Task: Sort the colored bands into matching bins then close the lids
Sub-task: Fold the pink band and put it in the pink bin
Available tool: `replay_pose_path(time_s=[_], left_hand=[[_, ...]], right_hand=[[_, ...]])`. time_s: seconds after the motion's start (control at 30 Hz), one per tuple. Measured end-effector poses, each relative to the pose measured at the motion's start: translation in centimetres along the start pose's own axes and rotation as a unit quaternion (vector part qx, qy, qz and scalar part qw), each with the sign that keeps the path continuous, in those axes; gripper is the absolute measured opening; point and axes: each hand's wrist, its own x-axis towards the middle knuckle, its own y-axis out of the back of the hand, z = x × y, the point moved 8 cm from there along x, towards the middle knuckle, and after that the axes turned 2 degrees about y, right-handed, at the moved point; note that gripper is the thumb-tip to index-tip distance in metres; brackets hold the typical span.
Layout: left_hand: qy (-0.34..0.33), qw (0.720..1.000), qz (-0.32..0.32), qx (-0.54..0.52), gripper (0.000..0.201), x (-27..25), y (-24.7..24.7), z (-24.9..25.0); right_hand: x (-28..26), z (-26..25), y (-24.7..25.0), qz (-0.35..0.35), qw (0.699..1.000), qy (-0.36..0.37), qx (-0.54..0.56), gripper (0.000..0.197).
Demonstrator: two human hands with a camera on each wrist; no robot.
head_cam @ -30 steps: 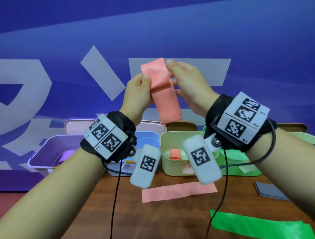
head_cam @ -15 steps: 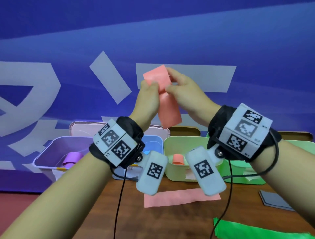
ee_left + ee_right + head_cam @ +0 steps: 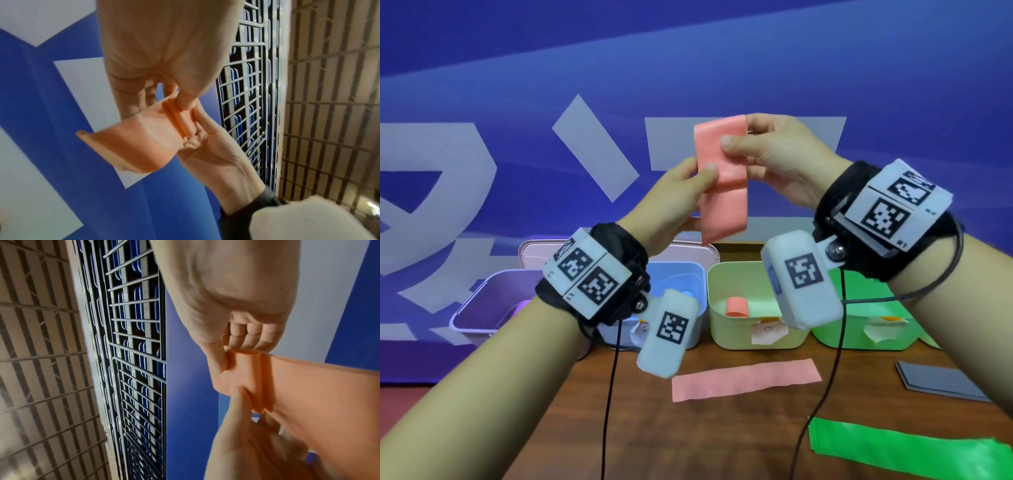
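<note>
Both forearms are bare; each wrist wears a black fabric strap (image 3: 619, 246) carrying a white block (image 3: 589, 277) printed with black square-code markers; a white rounded camera pod (image 3: 803, 284), also marked, hangs by a silver screw (image 3: 834, 251); thin black cables (image 3: 607, 394) trail down.

Wooden table (image 3: 722, 442), grey card stack (image 3: 941, 378) at its right edge, blue banner (image 3: 517, 68) behind

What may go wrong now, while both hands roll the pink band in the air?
The pink band is pinched only by fingertips of the left hand and right hand; its rolled end may spring open. If it drops, it could miss the light green bin that already holds a pink roll.
</note>
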Motion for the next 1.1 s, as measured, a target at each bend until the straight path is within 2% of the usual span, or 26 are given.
replay_pose_path(time_s=[0.1,0.33,0.47,0.6,0.73,0.9,1.03,1.1], left_hand=[[0.056,0.998,-0.019,0.014,0.028,-0.5,-0.6,-0.9],[0.092,0.994,-0.007,-0.058,0.023,-0.5,-1.1,-1.9],[0.122,0.984,-0.022,-0.126,0.022,-0.2,-1.6,-2.5],[0.159,0.960,-0.041,-0.225,0.032,-0.7,-2.3,-2.3],[0.159,0.949,-0.014,-0.271,0.038,-0.3,-1.8,-2.5],[0.137,0.968,0.022,-0.207,0.019,0.2,-1.7,-2.6],[0.081,0.985,0.082,-0.130,0.032,0.1,-0.7,-2.0],[0.052,0.989,0.089,-0.107,0.036,0.0,-0.5,-1.7]], right_hand=[[-0.4,-0.1,0.2,-0.001,1.000,0.024,-0.017,0.017],[-1.8,0.5,1.5,-0.009,0.995,0.043,-0.092,0.025],[-3.0,0.7,2.1,-0.037,0.989,0.045,-0.139,0.022],[-4.2,0.8,2.1,-0.078,0.984,0.051,-0.151,0.020],[-5.3,0.9,2.1,-0.103,0.965,0.072,-0.232,0.022],[-5.8,1.1,2.2,-0.089,0.954,0.098,-0.268,0.019],[-5.7,1.7,3.2,-0.002,0.973,0.106,-0.204,0.013],[-5.3,3.0,4.0,0.045,0.982,0.057,-0.172,0.019]])
